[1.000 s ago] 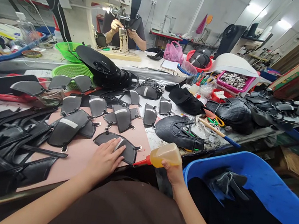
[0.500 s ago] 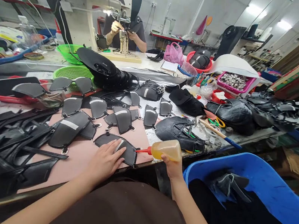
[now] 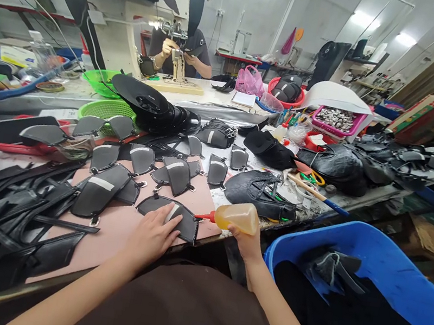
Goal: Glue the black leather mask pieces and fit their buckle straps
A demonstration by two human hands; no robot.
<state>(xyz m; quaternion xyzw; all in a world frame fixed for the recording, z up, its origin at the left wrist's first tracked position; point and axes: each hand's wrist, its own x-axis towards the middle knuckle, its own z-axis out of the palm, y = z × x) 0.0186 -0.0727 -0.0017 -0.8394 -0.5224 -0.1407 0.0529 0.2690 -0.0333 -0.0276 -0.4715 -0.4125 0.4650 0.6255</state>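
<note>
Head view: a red-nozzled bottle [image 3: 237, 217] points at a black panel [image 3: 189, 226].

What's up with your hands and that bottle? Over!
Left hand resting on dark panel. Right hand holding bottle, red nozzle at panel's right edge. Nothing seen blocking nozzle.

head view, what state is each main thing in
Bottle: held sideways, partly full
Black piece: flat on pink board
Red nozzle: at black piece's edge
Left hand: resting on black piece, fingers spread
Right hand: gripping bottle
Blue bin: open, black material inside
Pink basket: filled with small pieces
Ceiling lights: on
</note>
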